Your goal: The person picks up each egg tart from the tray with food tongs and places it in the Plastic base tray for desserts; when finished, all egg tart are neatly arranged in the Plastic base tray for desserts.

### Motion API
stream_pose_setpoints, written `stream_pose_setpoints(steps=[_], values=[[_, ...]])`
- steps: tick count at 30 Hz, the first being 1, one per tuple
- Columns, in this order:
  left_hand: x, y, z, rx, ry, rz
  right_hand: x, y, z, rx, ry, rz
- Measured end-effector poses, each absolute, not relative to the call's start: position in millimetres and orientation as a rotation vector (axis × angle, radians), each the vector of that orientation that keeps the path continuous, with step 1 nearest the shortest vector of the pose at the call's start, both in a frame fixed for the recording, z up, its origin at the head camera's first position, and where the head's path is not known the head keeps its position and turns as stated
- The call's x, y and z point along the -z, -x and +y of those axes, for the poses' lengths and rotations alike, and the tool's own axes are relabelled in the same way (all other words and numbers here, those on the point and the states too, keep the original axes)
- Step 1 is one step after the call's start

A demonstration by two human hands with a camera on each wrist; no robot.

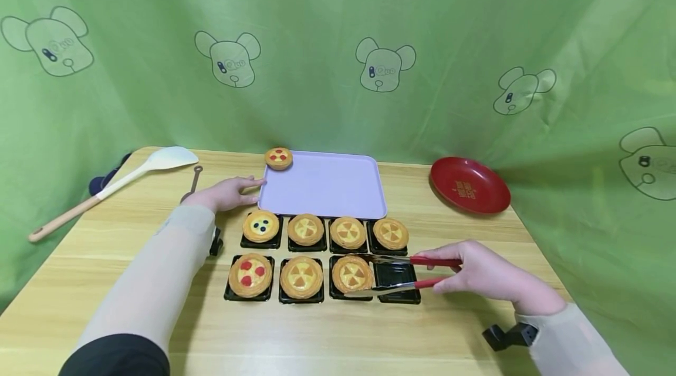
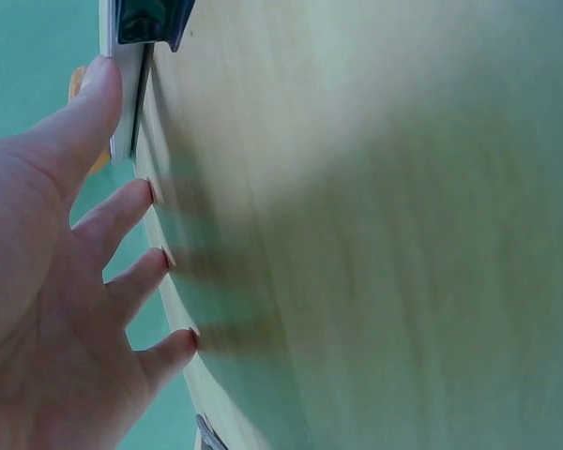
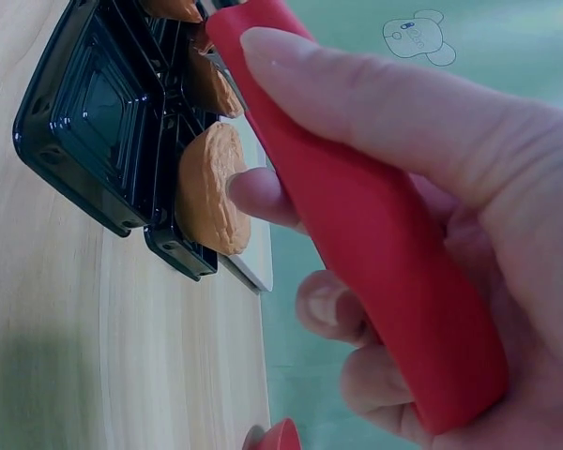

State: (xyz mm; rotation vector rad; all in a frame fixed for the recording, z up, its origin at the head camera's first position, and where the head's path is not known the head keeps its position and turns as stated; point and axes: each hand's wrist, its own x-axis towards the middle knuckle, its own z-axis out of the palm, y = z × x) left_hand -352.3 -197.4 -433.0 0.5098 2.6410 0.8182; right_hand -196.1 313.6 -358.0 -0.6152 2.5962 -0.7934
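My right hand holds red-handled tongs with the thumb on one side and the fingers on the other. In the head view, the tongs' metal arms lie along both sides of an egg tart with orange wedge-shaped topping, which sits over a small black tray in the front row. To its right is a black tray whose ridged bottom shows. My left hand, fingers spread and fairly straight, rests at the left edge of a lavender tray. On that tray's back left corner lies a tart with red topping.
More tarts sit on black trays in two rows, among them a blueberry-topped tart and a red-topped tart. A red plate lies at the right. At the left are a white spatula and a thin brown handle.
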Motion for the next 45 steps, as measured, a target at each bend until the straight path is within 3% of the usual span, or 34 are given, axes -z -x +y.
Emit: stream_pose_setpoints(steps=[27,34,39,45], values=[[433.4,353.4,-198.5,-0.794,-0.514,2.654,356.9,196.6,312.6,0.773,0.579,2.593],[431.6,352.1,-197.8,-0.815,-0.531,2.644,339.0,196.9,318.7,0.784,0.672,2.632],[431.1,351.9,-198.1,-0.816,-0.524,2.647,314.2,211.1,309.4,0.859,0.683,2.722],[431.7,352.5,-197.9,-0.812,-0.527,2.641,298.7,251.1,278.5,0.705,0.681,2.921]])
